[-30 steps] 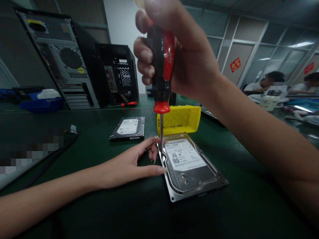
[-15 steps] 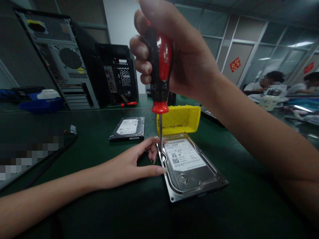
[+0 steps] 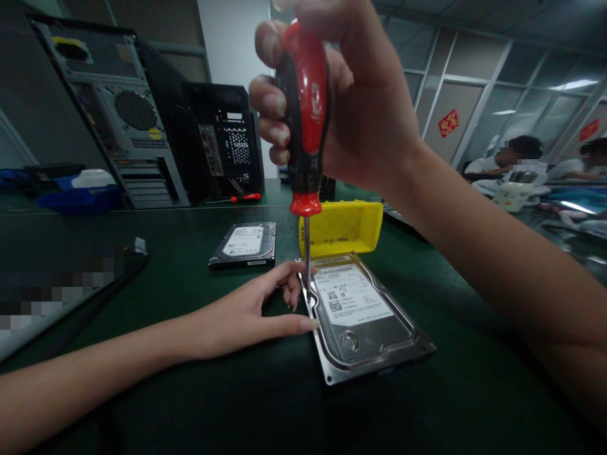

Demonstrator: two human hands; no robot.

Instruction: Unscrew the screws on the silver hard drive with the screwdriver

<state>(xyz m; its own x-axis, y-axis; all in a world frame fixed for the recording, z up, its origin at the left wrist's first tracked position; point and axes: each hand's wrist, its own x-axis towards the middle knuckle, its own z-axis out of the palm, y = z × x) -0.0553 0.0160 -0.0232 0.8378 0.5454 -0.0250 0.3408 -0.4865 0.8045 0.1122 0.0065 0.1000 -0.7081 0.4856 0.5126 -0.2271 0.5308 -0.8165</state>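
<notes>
A silver hard drive (image 3: 365,338) with a white label lies flat on the dark green table. My left hand (image 3: 241,316) grips its left edge, thumb and index finger on the metal, other fingers curled beside it. Above it, my right hand (image 3: 346,95) is wrapped round the red and black handle of a screwdriver (image 3: 308,107), palm over the top. The screwdriver stands upright, its shaft running down to the left edge of the drive, between my left thumb and index finger. Whether a screw sits under the tip is too small to tell.
Behind the drive a yellow plastic bin (image 3: 358,227) lies on its side. A second hard drive (image 3: 244,243) rests to its left. Farther back are computer cases (image 3: 137,114), a smaller red-handled screwdriver (image 3: 246,198) and a blue tray (image 3: 80,199). People sit at the far right.
My right hand has rolled round the handle, its fingers shifting and the thumb side lifting, so more of the red grip shows. My left hand and the drive stay in place.
</notes>
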